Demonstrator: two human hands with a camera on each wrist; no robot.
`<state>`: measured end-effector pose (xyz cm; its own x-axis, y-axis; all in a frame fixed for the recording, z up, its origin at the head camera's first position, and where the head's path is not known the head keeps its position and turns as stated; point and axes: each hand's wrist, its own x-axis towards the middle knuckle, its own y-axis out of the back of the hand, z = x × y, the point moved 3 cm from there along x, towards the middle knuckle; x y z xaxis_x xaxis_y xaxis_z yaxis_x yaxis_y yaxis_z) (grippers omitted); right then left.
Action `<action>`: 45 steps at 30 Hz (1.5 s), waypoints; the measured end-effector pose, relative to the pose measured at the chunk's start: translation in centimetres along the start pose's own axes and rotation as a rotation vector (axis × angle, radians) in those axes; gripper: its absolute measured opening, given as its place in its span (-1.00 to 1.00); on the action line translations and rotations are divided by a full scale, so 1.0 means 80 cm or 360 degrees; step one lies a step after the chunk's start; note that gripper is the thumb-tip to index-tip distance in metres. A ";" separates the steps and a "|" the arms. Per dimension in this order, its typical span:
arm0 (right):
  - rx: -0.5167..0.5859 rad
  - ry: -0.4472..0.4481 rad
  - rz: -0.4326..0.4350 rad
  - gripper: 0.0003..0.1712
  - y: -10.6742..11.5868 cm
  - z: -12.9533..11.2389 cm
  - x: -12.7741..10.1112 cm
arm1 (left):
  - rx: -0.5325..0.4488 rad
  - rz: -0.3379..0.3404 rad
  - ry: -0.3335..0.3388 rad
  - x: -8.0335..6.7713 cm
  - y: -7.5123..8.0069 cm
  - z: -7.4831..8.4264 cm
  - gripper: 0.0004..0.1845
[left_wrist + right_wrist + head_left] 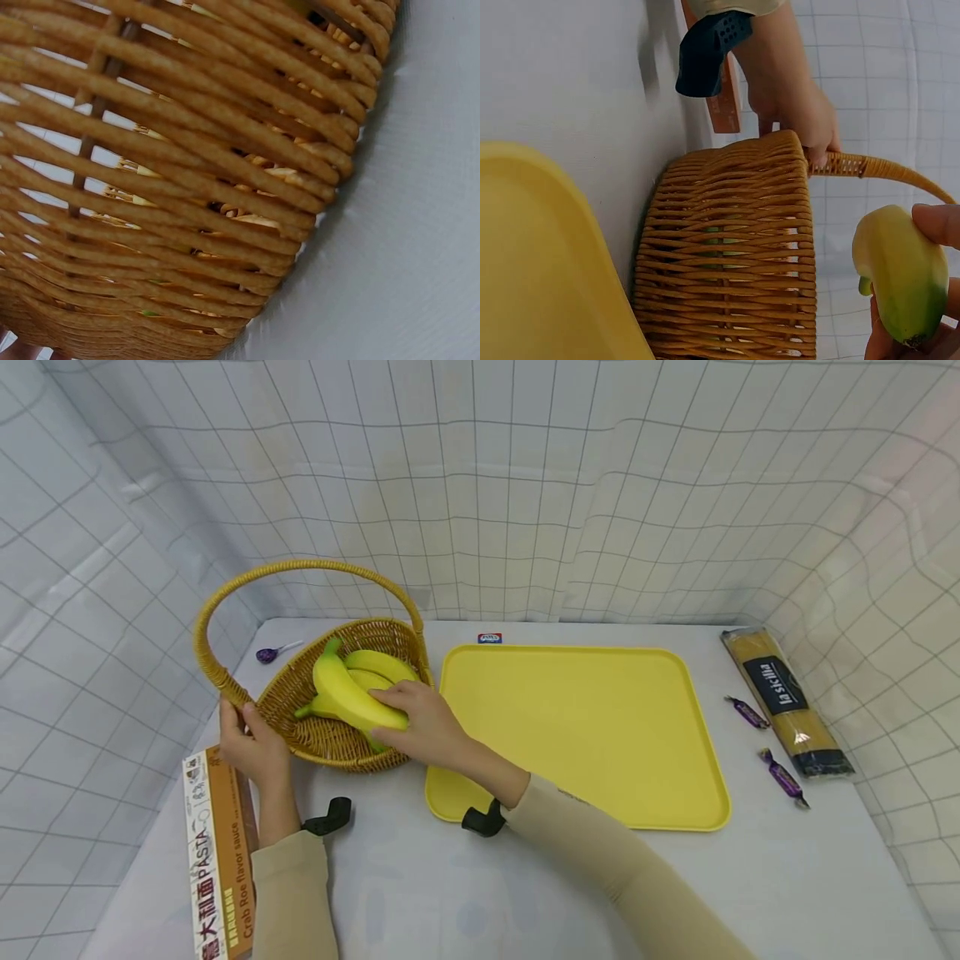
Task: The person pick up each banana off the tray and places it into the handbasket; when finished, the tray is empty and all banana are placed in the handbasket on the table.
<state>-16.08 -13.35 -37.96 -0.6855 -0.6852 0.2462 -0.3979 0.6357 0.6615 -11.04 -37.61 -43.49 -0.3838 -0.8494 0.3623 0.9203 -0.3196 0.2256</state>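
A brown wicker basket (pixel 386 633) with a tall arched handle (pixel 300 566) stands at the left of the table. My left hand (pixel 258 747) grips its rim where the handle's near end joins. The woven wall (pixel 187 165) fills the left wrist view. My right hand (pixel 427 718) holds a yellow banana (pixel 347 692) with a green stem over the basket; in the right wrist view the banana (pixel 900 270) sits between thumb and fingers, above the rim. Beneath it, more bananas (pixel 384 663) lie inside the basket, partly hidden by the held one.
A yellow tray (pixel 577 735) lies right of the basket. A pasta box (pixel 217 852) is beside my left forearm. A lollipop (pixel 267 655) and a small red-blue packet (pixel 490 637) lie at the back. Purple-wrapped candies (pixel 783 777) and a spaghetti bag (pixel 787 702) are far right.
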 end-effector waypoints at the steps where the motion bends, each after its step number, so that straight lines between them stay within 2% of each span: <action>1: -0.0037 -0.0009 -0.0027 -0.38 -0.005 0.000 0.005 | 0.0003 -0.0001 0.0003 0.000 0.000 0.000 -0.66; 8: -0.0194 0.0037 -0.0223 -0.35 -0.043 0.003 0.032 | -0.0009 -0.0007 0.0027 -0.001 0.000 0.001 -0.66; 13: -0.0275 0.0066 -0.0294 -0.35 -0.063 0.009 0.041 | -0.0024 -0.0015 0.0012 -0.001 0.000 -0.003 -0.67; 21: -0.0409 0.0026 -0.0387 -0.40 -0.068 0.008 0.042 | -0.0034 -0.0003 -0.0014 0.001 -0.002 -0.003 -0.68; 29: -0.0540 -0.0049 -0.0414 -0.40 -0.073 0.008 0.043 | -0.0060 0.0017 -0.0025 0.000 -0.002 -0.003 -0.70; 45: -0.0653 -0.0152 -0.0476 -0.45 -0.080 0.008 0.044 | -0.0076 0.0016 -0.0003 -0.001 -0.001 -0.001 -0.72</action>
<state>-16.36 -19.63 -41.80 -0.6388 -0.7678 -0.0494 -0.3261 0.2120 0.9213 -11.06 -37.55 -43.61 -0.3745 -0.8519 0.3661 0.9267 -0.3306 0.1786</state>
